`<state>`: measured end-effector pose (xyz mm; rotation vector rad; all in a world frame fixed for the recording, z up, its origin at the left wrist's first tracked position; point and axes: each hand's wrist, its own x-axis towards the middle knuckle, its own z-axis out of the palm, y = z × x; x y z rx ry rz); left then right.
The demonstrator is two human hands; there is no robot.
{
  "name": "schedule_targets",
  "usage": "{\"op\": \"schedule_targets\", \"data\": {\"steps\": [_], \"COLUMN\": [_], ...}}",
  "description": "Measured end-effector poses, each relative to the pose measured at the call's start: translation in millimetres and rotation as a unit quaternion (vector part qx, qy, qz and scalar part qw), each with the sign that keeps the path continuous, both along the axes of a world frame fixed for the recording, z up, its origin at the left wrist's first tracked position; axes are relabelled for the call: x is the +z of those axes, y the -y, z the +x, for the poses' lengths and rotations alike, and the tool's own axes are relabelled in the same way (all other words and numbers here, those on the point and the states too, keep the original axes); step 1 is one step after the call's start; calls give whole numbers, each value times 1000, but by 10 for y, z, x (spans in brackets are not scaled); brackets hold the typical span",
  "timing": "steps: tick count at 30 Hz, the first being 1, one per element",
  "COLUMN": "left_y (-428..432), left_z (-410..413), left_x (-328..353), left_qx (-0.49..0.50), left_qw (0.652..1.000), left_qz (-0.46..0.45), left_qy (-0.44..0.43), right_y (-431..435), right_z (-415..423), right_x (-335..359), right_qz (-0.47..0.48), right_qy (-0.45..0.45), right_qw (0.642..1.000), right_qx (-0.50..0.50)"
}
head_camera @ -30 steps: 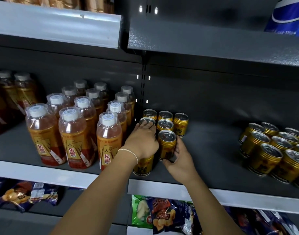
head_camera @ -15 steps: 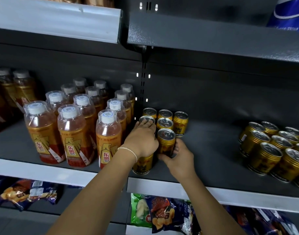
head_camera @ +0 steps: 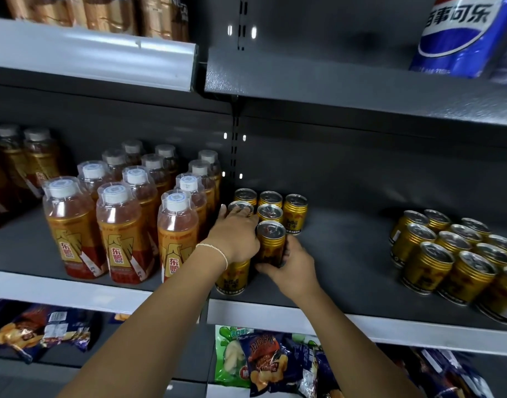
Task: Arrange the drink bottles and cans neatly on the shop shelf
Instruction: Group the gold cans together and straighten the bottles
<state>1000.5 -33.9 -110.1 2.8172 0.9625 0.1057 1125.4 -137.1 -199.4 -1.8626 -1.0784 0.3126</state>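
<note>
A small cluster of gold drink cans (head_camera: 295,209) stands in short rows at the middle of the dark shelf (head_camera: 347,254). My right hand (head_camera: 291,264) grips the lower body of the front right gold can (head_camera: 271,239), which stands upright. My left hand (head_camera: 235,237) lies over the top of the front left can (head_camera: 233,278), its fingers reaching onto the lid of the can behind (head_camera: 242,207). The two front cans stand side by side, close together. Orange drink bottles (head_camera: 121,225) with white caps stand in rows just left of the cans.
A second group of gold cans (head_camera: 447,254) stands at the shelf's right end, with bare shelf between the groups. Snack bags (head_camera: 263,363) lie on the shelf below. A blue cola pack (head_camera: 461,33) sits on the upper shelf, which hangs low overhead.
My right hand has closed round the front right can and brought it against the left one. My left hand has stayed on the left cans.
</note>
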Motion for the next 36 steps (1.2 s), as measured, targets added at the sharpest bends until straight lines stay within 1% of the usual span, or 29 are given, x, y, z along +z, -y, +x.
{"op": "schedule_targets", "data": {"steps": [2, 5, 8, 11, 13, 15, 18, 22, 25, 30, 32, 33, 35, 36], "left_y": [81, 287, 563, 842, 1013, 1181, 1409, 1632, 1719, 1730, 1700, 1679, 1627, 1596], "left_z": [38, 207, 494, 810, 1011, 1188, 1413, 1601, 1663, 1632, 1602, 1582, 1523, 1480], "left_x": [59, 130, 118, 26, -56, -149, -283, -376, -389, -415, -424, -427, -435, -439], "left_qx": [-1, -26, -72, -120, -143, -155, -173, -190, -181, -165, -155, -151, -141, -133], "left_qw": [1000, 997, 992, 988, 984, 982, 979, 976, 976, 976, 974, 972, 967, 965], "left_qz": [21, 33, 22, -1, -15, -36, -69, -77, -87, -110, -125, -135, -158, -165], "left_qy": [13, 67, 103, 101, 101, 97, 81, 76, 83, 94, 109, 120, 143, 155], "right_y": [97, 350, 745, 1176, 1410, 1565, 1680, 1703, 1680, 1659, 1660, 1654, 1626, 1601], "right_z": [51, 201, 460, 823, 1090, 1334, 1623, 1856, 1905, 1831, 1705, 1629, 1477, 1402], "right_x": [92, 205, 350, 533, 637, 705, 705, 643, 649, 707, 704, 705, 715, 716], "right_qz": [-9, 5, 23, 11, -38, -120, -241, -321, -330, -280, -230, -194, -125, -101], "right_qy": [-2, 61, 139, 190, 229, 279, 321, 314, 318, 311, 302, 278, 195, 156], "right_qw": [1000, 998, 987, 968, 949, 919, 879, 865, 860, 878, 898, 917, 956, 969], "right_qx": [30, 22, -76, -166, -215, -252, -258, -226, -224, -231, -221, -211, -181, -165]}}
